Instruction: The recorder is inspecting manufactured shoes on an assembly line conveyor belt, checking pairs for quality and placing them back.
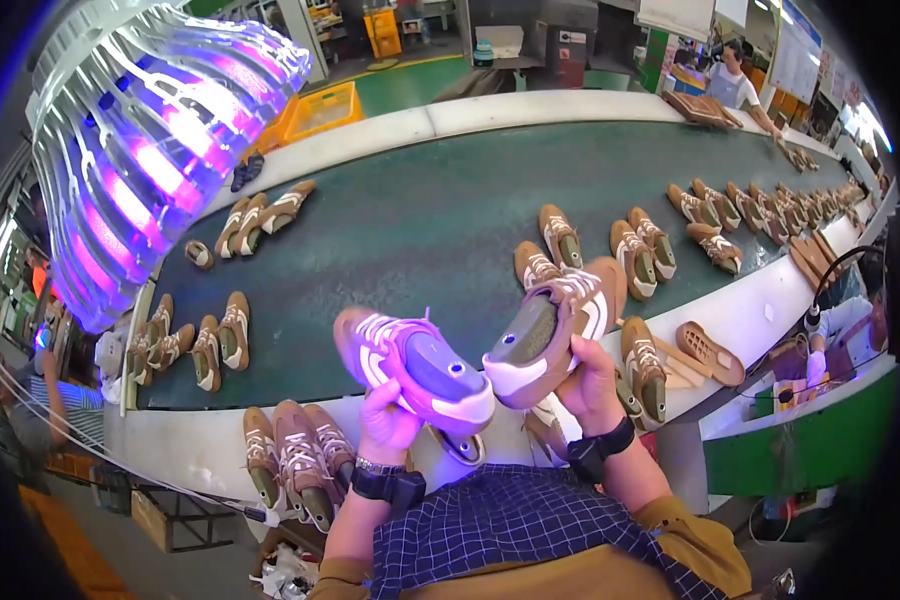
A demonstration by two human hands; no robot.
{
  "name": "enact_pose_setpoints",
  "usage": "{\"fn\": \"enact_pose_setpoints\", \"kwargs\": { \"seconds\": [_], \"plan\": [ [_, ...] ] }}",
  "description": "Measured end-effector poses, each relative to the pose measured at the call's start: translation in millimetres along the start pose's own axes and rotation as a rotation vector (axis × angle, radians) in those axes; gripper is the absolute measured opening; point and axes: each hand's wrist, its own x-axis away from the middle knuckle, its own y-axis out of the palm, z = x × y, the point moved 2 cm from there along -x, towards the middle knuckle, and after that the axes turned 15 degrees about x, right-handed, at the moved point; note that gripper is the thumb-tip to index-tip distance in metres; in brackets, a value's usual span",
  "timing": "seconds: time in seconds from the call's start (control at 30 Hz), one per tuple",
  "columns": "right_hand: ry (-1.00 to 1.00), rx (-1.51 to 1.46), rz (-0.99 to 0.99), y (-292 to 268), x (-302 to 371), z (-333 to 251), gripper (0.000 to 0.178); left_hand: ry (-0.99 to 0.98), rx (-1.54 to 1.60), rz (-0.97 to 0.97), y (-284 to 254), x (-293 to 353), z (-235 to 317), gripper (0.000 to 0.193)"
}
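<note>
In my left hand (388,420) is a sneaker (370,345), brown with white stripes and laces, tinted violet by the lamp's light. My right hand (592,385) grips a matching sneaker (588,310), toe pointing up and away. Both shoes have a shoe last (528,332) inside, and their heels nearly meet in front of me. Fingers of both hands wrap the heel ends and are partly hidden by the shoes. Below them, more shoes lie on the white ledge, partly covered by my hands.
A green conveyor belt (400,225) carries several sneakers. Its white ledge (195,450) holds shoes on my left and loose soles (710,352) on my right. A glowing violet lamp (160,160) hangs close at upper left. Another person (732,80) works at the far right.
</note>
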Motion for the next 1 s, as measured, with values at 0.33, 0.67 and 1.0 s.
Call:
{"fn": "enact_pose_setpoints", "kwargs": {
  "seconds": [0.33,0.67,1.0],
  "plan": [
    [0.029,0.126,0.162,-2.3,15.7,16.1,0.043,0.053,0.119,0.165,-12.2,-0.7,-17.0,0.055],
    [0.025,0.082,0.197,0.1,19.7,20.4,0.041,0.091,0.044,0.219,-12.4,3.9,-19.7,0.055],
    [0.031,0.072,0.218,-3.1,19.4,22.7,0.039,0.108,-0.003,0.241,-12.1,5.5,-23.3,0.052]
  ]
}}
